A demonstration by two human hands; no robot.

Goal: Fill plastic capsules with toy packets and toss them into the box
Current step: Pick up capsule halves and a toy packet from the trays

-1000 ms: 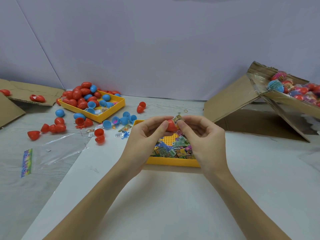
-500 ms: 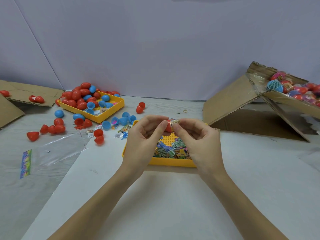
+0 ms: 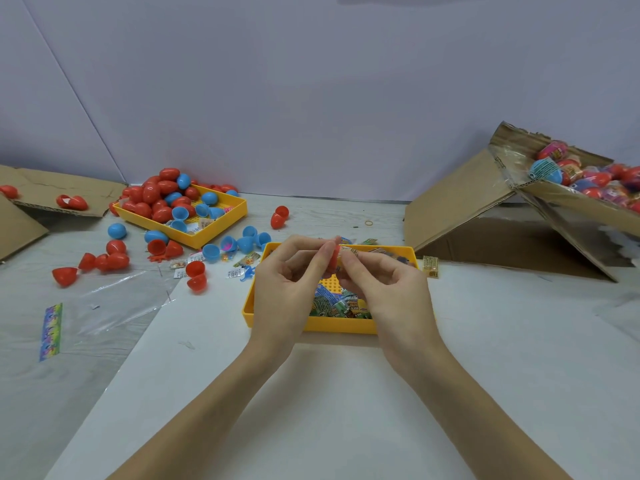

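My left hand [image 3: 294, 282] pinches a red capsule half [image 3: 333, 259] above the near yellow tray [image 3: 332, 325], which holds several toy packets. My right hand [image 3: 388, 289] pinches a small packet [image 3: 348, 252] at the mouth of that half. Most of the capsule is hidden by my fingers. The cardboard box [image 3: 561, 199] at the right, tilted towards me, holds several filled capsules. A second yellow tray [image 3: 211, 230] at the back left is piled with red and blue capsule halves.
Loose red and blue capsule halves [image 3: 197, 275] and small packets lie on the table left of the near tray. A clear plastic bag [image 3: 104, 303] lies at the left. Flat cardboard [image 3: 52, 195] sits at the far left. One packet [image 3: 430, 266] lies right of the tray.
Both hands have dropped slightly towards the near tray. The packet has gone further into the red capsule half, with less of it sticking out.
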